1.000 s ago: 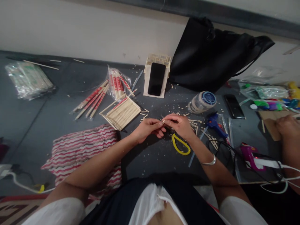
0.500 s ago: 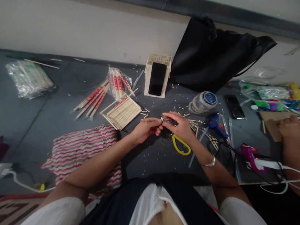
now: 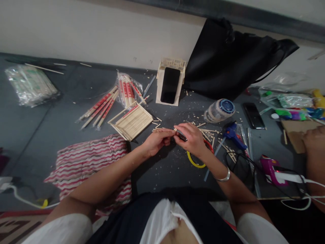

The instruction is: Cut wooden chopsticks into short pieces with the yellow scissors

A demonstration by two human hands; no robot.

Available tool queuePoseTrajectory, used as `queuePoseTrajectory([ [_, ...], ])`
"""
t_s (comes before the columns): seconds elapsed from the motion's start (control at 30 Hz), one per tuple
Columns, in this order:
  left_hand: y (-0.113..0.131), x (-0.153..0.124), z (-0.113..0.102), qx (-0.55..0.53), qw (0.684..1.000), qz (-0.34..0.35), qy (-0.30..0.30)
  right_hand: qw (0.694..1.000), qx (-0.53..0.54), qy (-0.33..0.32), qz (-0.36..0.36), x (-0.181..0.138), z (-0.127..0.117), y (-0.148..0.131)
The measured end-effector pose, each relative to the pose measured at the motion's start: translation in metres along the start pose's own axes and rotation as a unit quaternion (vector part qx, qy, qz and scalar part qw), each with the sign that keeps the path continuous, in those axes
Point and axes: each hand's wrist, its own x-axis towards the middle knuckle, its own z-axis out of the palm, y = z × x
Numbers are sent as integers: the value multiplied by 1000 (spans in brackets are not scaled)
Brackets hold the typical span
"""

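Note:
My left hand (image 3: 158, 139) is closed in a pinch on short pieces of wooden stick (image 3: 175, 129), mostly covered by fingertips. My right hand (image 3: 190, 138) meets it from the right, its thumb and fingertips pinched around the same small pieces. Beneath my right hand lie scissors (image 3: 195, 164) with a yellow and red handle, their blades largely hidden. To the left of my hands is a tray-like frame (image 3: 134, 122) built of wooden sticks. Cut stick bits (image 3: 208, 134) are scattered behind and right of my right hand.
Chopsticks in red-printed wrappers (image 3: 100, 106) lie left, near a striped cloth (image 3: 88, 164). A phone (image 3: 170, 85) leans on a stick-built stand. Right are a blue-lidded jar (image 3: 219, 110), a blue glue gun (image 3: 232, 135) with cables, another phone (image 3: 254, 116) and another person's arm (image 3: 315, 152).
My right hand has moved slightly left, its fingers closing against the pieces at my left fingertips. More of the scissors' red handle loop now shows.

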Motion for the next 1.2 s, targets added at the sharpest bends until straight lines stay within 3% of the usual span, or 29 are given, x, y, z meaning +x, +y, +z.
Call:
queuePoseTrajectory([
  [0.37,5,-1,-1,-50,995,-16,-87,993,109,53,-3,4,-4,-1],
  [0.53,5,0,-4,-46,992,-27,-116,987,158,28,-11,4,-5,0],
  [0.87,7,2,-8,-23,994,-21,-105,981,195,-6,0,2,-2,6],
  [1.2,5,3,-8,-18,993,-13,-119,984,179,18,-5,0,4,6],
])
